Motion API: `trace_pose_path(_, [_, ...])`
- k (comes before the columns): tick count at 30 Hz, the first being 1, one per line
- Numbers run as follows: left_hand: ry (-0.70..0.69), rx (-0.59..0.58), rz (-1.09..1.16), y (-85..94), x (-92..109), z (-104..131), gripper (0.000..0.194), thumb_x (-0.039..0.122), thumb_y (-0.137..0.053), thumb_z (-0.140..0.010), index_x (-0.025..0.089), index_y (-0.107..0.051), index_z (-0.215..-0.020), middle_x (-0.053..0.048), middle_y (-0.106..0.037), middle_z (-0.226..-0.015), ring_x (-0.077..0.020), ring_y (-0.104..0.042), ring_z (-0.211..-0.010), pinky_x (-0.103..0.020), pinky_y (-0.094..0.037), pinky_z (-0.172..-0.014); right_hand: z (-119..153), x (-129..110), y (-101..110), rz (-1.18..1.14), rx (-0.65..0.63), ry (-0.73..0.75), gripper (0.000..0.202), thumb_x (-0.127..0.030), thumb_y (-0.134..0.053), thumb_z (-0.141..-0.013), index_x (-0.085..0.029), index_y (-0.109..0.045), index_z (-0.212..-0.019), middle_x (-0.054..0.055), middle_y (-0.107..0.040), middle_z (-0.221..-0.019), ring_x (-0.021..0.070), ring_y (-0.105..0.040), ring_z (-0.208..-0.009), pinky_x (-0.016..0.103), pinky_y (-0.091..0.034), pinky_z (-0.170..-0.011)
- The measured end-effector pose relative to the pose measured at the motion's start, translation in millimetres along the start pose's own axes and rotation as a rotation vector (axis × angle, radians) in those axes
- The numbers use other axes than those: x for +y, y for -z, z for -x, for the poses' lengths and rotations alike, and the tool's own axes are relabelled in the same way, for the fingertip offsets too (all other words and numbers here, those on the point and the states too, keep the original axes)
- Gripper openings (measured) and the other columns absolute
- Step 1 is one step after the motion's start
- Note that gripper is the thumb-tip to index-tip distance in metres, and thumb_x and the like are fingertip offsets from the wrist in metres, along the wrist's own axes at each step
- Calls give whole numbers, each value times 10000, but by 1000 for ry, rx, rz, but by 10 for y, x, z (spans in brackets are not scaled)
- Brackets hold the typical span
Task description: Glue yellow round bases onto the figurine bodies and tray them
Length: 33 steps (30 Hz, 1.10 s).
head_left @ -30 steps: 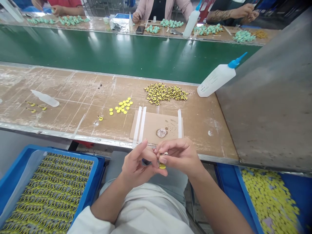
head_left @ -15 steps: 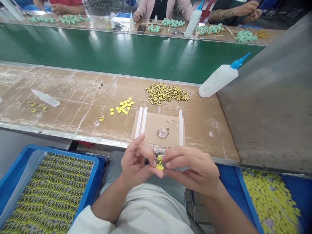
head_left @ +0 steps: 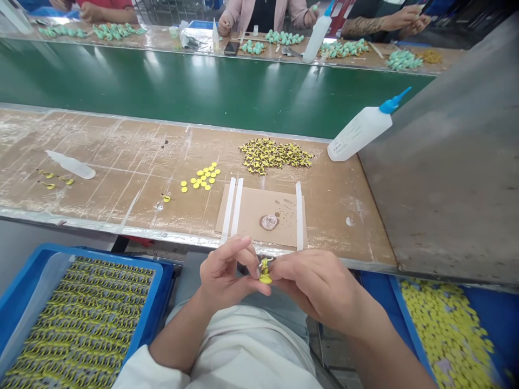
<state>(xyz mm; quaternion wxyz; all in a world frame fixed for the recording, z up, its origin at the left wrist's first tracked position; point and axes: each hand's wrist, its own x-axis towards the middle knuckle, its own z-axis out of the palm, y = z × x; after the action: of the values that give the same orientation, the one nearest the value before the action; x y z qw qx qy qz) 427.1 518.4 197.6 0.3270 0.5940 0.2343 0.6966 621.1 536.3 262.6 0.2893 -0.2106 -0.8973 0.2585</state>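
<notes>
Between my two hands, just below the table's front edge, a small yellow figurine (head_left: 265, 266) stands upright on a round yellow base. My left hand (head_left: 227, 273) pinches it from the left, thumb under or against the base. From the right, the fingertips of my right hand (head_left: 318, 283) close on its other side. Beyond the hands lies a cardboard sheet (head_left: 251, 216) with white tape strips and a round, whitish glue patch (head_left: 269, 221). Several yellow discs (head_left: 205, 175) lie left of the sheet, and a heap of yellow-and-dark figures (head_left: 275, 155) sits behind it.
A blue-tipped squeeze bottle (head_left: 360, 132) leans at the metal panel (head_left: 441, 162) on the right. Blue trays hold rows of figurines (head_left: 81, 324) at left and yellow discs (head_left: 450, 329) at right. Across the green belt (head_left: 182, 86), people handle mint-green parts (head_left: 284, 38).
My right hand has turned slightly, its fingers now drawn closer together at the figurine. The figurine has rotated a little. The whole view has shifted slightly.
</notes>
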Motion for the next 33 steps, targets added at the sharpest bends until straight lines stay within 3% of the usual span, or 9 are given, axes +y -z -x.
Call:
trace_pose_path(10, [-71,-79,-109,117,22,30,814,175,-860,-766,195,-482,-1487,5,-665,-759,-144,-613,-727,-281,-534,-701,6,-25,-28,248,-45,50,142,-89,-401,-1067,-169,-484,-984,-12,-544,-728,155,-469,-587,296,-327,-582])
trace_pose_path(20, [-8,-126,-56,79,55,-3,832,205,-827,-813,190,-415,-1536,23,-641,-738,-125,-621,-705,-260,-559,-728,69,-30,-27,279,-97,54,158,-56,-389,-1046,-186,-438,-971,-27,-468,-708,158,-384,-563,304,-266,-571])
trace_pose_path(33, [66,-93,17,25,54,43,881,214,-834,-799,174,-387,-1556,29,-625,-727,-114,-618,-698,-234,-561,-730,45,-37,-10,201,-116,69,187,-48,-361,-1063,-189,-420,-957,-24,-506,-735,146,-375,-546,302,-236,-536])
